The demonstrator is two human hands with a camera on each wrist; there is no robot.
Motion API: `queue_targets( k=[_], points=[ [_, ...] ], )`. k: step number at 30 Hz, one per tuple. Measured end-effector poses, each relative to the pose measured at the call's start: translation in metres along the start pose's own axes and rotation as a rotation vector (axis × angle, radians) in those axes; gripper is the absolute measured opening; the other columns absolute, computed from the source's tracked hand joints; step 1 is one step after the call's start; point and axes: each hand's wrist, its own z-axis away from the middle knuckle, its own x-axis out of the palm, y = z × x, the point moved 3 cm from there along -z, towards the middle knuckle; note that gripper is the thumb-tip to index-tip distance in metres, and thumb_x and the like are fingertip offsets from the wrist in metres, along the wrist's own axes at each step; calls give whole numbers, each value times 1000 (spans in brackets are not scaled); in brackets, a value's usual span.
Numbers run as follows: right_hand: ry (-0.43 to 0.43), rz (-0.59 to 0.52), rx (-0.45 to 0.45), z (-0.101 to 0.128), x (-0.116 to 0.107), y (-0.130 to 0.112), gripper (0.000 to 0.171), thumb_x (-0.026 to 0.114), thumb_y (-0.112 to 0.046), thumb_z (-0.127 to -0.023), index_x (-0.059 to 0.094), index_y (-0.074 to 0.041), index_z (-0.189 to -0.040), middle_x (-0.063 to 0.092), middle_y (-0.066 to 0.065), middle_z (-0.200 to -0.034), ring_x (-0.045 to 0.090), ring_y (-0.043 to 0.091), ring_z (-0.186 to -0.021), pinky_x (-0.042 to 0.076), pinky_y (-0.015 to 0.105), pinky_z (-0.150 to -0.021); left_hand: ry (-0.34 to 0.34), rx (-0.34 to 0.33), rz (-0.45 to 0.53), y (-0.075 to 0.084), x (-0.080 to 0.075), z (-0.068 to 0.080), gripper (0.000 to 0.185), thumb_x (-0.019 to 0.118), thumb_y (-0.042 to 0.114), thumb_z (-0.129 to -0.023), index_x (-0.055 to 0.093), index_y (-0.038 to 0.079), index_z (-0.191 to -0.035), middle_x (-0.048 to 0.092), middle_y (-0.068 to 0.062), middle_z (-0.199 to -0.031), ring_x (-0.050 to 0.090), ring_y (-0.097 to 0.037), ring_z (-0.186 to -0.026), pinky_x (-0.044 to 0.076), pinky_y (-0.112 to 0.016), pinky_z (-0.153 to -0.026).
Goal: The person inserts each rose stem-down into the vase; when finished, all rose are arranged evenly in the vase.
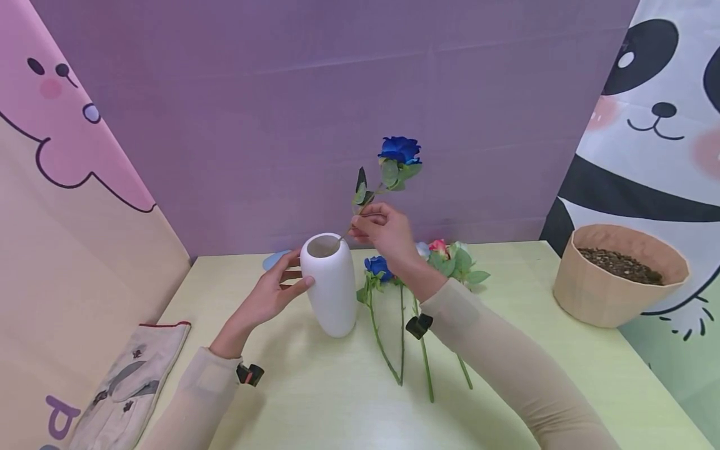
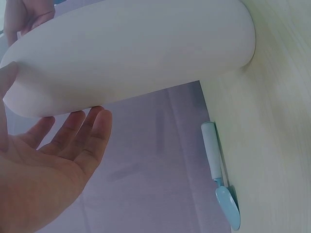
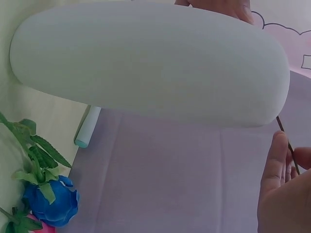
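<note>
A white vase [image 1: 332, 294] stands on the table, its mouth facing up. My left hand [image 1: 275, 289] holds it near the top, the thumb on the near side and the fingertips touching the far left side. With its fingertips my right hand [image 1: 384, 230] pinches the thin stem of an artificial blue rose [image 1: 400, 151]. The bloom is up above the hand, and the stem's lower end meets the vase rim, partly out of sight. In the right wrist view the stem [image 3: 295, 162] runs between my thumb and fingers towards the vase mouth.
Right of the vase lie another blue rose [image 1: 378, 267] and a pink flower [image 1: 439, 247], stems towards me. Behind the vase is a light-blue trowel [image 2: 227, 206]. A soil-filled pot [image 1: 590, 294] stands at the right, a grey-white cloth item [image 1: 135, 375] at the left edge.
</note>
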Motion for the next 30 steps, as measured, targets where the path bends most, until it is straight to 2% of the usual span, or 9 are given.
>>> queue_targets(
  k=[3,6,11,17,25,30],
  points=[
    [5,-7,0,-1,3,0,17,68,-12,-96,59,-4,-107,71,8,-95,73,11,-75,63,37,-82,0,-1,3,0,0,0,68,65,39,-97,32,22,-154,47,-11,-149,55,-36,-132,49,-52,-107],
    [9,-6,-7,-1,5,0,15,67,-14,-96,59,-4,-105,70,0,-88,73,10,-73,63,30,-75,-1,-4,6,-1,0,-1,68,66,39,-97,32,22,-154,48,-11,-149,55,-36,-133,49,-52,-107],
    [10,22,-37,-1,8,0,19,69,-18,-96,61,-4,-105,71,0,-87,73,9,-72,63,28,-72,0,-7,2,-1,0,-1,68,65,39,-97,32,23,-154,48,-11,-149,55,-36,-133,50,-52,-107],
    [8,57,-26,-4,11,6,22,71,-21,-94,65,-4,-107,73,8,-96,74,13,-77,63,32,-77,3,-5,-2,-1,0,-1,67,65,39,-97,33,22,-154,48,-11,-149,55,-36,-132,50,-53,-106],
    [7,83,-2,-5,16,9,24,72,-23,-94,65,-5,-108,73,12,-103,73,14,-83,59,49,-91,3,7,3,0,0,-1,66,65,36,-97,34,22,-153,48,-12,-148,56,-36,-131,49,-53,-107],
    [2,141,-2,-6,20,10,20,72,-21,-94,67,-7,-107,72,9,-102,71,15,-86,62,41,-85,0,6,13,1,-1,-1,65,65,36,-98,34,21,-153,48,-12,-148,55,-36,-132,49,-53,-107]
  ],
)
